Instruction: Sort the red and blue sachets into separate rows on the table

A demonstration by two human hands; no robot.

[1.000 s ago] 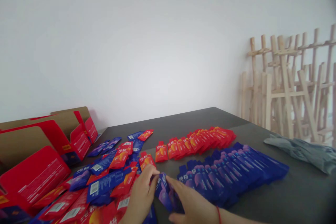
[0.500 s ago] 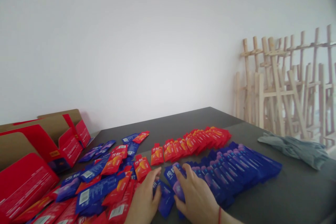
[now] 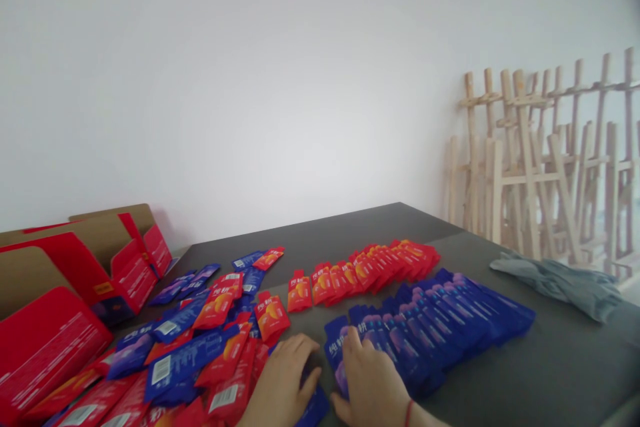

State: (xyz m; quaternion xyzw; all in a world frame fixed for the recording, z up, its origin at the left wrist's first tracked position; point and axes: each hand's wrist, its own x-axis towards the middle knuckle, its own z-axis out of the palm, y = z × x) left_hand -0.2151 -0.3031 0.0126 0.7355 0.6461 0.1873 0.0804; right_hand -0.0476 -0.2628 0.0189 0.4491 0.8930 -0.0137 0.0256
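My right hand (image 3: 373, 377) rests on a blue packet (image 3: 336, 347) at the left end of an overlapping row of blue packets (image 3: 435, 327); its fingers are bent over the packet, thumb apart. Over another blue packet (image 3: 316, 407) bends my left hand (image 3: 286, 377), hiding much of it; whether the fingers pinch it is not visible. Behind the hands, red packets (image 3: 367, 270) form a second overlapping row. To the left lies a mixed pile of red and blue packets (image 3: 190, 360).
Open red cardboard boxes (image 3: 95, 267) stand at the left. Grey gloves (image 3: 560, 283) lie on the right of the dark table (image 3: 310, 230). Wooden easels (image 3: 525, 167) stand beyond it, by a white wall (image 3: 300, 80).
The blue packet under my right hand has moved right, up against the blue row. My left hand has shifted slightly right and now covers more of the other blue packet.
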